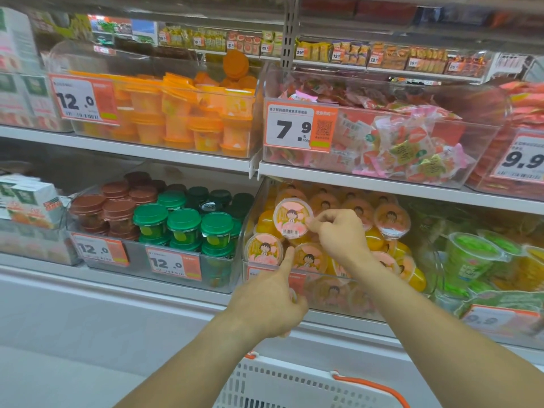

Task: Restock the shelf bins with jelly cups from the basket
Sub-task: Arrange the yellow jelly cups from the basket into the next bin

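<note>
**Jelly cup held at the mouth of the lower clear bin**

Right hand point(338, 234) reaching into the clear bin point(245, 231) on the lower shelf, thumb and fingertips pinching the rim of a pink-lidded jelly cup point(293, 216) tilted lid-outward. Left hand point(268, 301) just below and left of that grip, index finger straight and touching the lid of another cup point(263, 250) at the bin's front, remaining fingers curled round a further cup point(292, 295), mostly hidden.

Behind and right of the pinch: many more like cups, yellow-bodied, piled nearly to the shelf above. Left of the grip, a neighbouring bin with green-lidded cups point(184, 222) and brown-lidded cups point(116, 201), tightly packed. Above the grip, one bin of wrapped pink sweets point(412, 142); up and left, a bin of orange cups point(188, 119). Right of the grip, green tubs point(471, 254).

Little headroom between the held cup and the shelf edge point(368, 184) overhead; bin's front lip just below the fingers. Well below both arms, the white basket point(294, 384) with orange handle point(374, 385), its contents out of sight.
</note>
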